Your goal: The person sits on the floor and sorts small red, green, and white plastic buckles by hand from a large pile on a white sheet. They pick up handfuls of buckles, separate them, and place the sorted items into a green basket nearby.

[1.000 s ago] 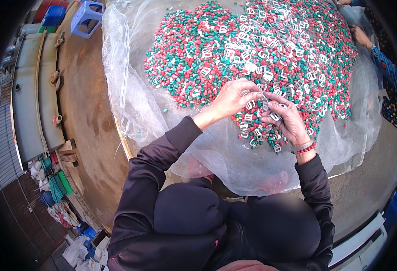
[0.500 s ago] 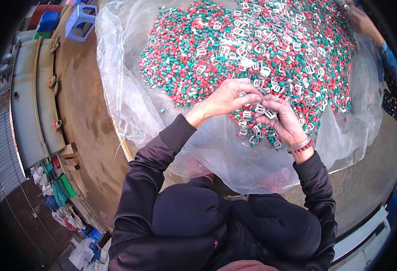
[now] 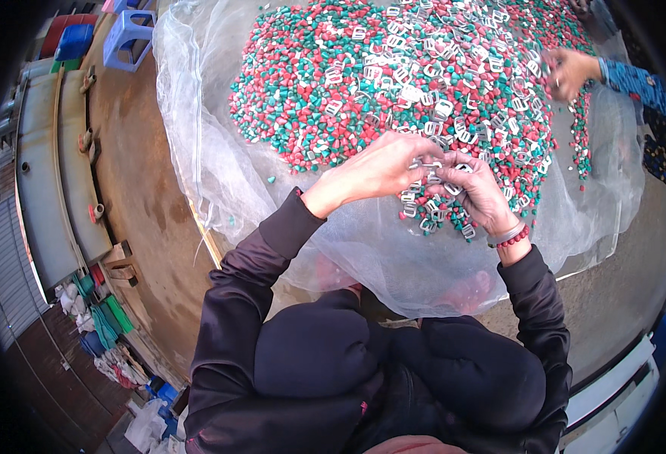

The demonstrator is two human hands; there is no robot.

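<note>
My left hand (image 3: 386, 168) and my right hand (image 3: 486, 198) meet over the near edge of a heap of small red and green cone-shaped pieces (image 3: 303, 113). Silver slide buckles (image 3: 443, 110) lie scattered through that heap. Between the fingertips of both hands is a metal buckle (image 3: 428, 168), pinched by the left thumb and fingers. More buckles (image 3: 454, 186) show in the curled fingers of the right hand, which wears a red bead bracelet (image 3: 513, 237). How many it holds is hidden.
A translucent mesh sheet (image 3: 378, 242) lies under the heap. A co-worker's hand (image 3: 571, 74) in a blue patterned sleeve reaches into the pile from the right. A purple plastic stool (image 3: 129, 39) stands at the upper left, near a long metal tank (image 3: 57, 166). My knees (image 3: 314, 348) are close below the sheet.
The co-worker's hand has come down and left from the upper right edge onto the pile. My hands remain together, with small finger movements around the buckles.
</note>
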